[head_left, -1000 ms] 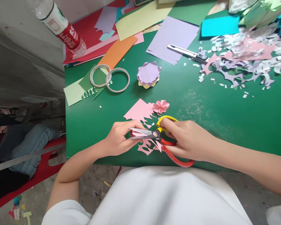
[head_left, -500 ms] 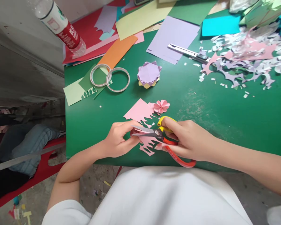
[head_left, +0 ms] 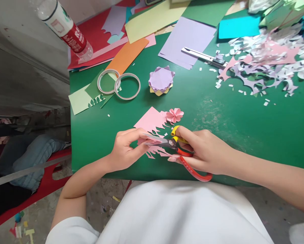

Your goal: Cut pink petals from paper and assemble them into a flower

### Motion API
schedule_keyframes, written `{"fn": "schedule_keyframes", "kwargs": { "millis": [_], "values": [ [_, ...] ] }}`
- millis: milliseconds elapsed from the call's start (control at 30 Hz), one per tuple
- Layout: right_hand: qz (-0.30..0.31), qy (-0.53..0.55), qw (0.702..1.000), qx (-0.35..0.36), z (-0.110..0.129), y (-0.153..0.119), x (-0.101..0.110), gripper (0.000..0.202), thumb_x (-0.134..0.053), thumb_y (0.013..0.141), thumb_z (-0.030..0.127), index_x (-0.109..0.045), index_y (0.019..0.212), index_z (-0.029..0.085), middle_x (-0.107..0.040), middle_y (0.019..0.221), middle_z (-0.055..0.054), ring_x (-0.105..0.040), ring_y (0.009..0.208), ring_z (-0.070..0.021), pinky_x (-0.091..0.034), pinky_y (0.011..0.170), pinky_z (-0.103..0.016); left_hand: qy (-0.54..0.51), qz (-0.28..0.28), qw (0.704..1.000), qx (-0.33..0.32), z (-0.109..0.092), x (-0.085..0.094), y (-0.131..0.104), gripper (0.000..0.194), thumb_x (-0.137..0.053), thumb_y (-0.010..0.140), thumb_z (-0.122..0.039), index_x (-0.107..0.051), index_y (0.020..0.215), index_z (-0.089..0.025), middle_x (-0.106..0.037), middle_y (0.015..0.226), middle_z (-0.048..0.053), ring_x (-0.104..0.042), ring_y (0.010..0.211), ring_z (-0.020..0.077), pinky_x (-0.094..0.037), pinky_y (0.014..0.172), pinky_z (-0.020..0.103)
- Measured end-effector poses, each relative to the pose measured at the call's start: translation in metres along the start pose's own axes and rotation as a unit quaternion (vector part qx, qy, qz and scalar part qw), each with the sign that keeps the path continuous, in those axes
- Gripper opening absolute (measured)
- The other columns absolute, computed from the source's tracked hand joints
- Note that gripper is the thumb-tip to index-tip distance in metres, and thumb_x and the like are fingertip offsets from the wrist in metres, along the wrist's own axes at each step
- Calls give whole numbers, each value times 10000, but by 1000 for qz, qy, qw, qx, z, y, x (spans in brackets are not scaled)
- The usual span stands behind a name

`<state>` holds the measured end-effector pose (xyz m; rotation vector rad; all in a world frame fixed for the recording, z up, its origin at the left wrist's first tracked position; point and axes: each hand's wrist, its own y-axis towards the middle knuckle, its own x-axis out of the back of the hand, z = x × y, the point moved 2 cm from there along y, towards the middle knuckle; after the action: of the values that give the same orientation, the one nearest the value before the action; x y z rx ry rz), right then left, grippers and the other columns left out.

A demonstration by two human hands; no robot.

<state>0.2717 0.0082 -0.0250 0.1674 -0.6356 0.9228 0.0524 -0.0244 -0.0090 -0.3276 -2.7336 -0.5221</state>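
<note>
Left hand (head_left: 125, 149) pinches pink paper (head_left: 156, 140) | right hand (head_left: 205, 149) grips scissors (head_left: 171, 143) by handles | paper likely light, bendy, easily torn; best held by edge

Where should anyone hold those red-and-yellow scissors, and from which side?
Probably grip the scissors by their red and yellow handle loops, from the right: the loops spread that way, into the right hand, while the blades point left, toward the left hand.
</note>
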Motion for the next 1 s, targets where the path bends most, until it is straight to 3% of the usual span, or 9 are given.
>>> {"fn": "schedule_keyframes", "kwargs": {
  "millis": [300, 533, 1000],
  "values": [
    [0, -1, 1000, -3, -1, 1, 0, 434, -428, 968, 651, -277, 853, 260, -325, 518, 93, -284, 421, -132, -188, 490, -270, -16, -14, 1000, 18, -2, 0, 0, 131, -660, 949, -238, -756, 883, -177, -781, 774, 27, -663, 601, 96, -512, 569, 180],
    [-6, 3, 1000, 3, -1, 1, -2, 453, -421, 972, 667, -278, 833, 261, -340, 511, 88, -292, 416, -129, -182, 491, -271, 40, -27, 999, -17, -6, 0, 2, 203, -637, 969, -284, -758, 848, -174, -726, 658, 6, -620, 547, 80, -476, 525, 161],
    [-8, -9, 1000, 12, -2, 1, -1, 527, -321, 972, 758, -252, 795, 267, -316, 512, 87, -270, 416, -123, -183, 463, -269, 54, -6, 998, 0, -10, 7, 5, 183, -660, 944, -269, -785, 858, -166, -705, 622, 6, -566, 497, 65, -423, 468, 144]
  ]
}}
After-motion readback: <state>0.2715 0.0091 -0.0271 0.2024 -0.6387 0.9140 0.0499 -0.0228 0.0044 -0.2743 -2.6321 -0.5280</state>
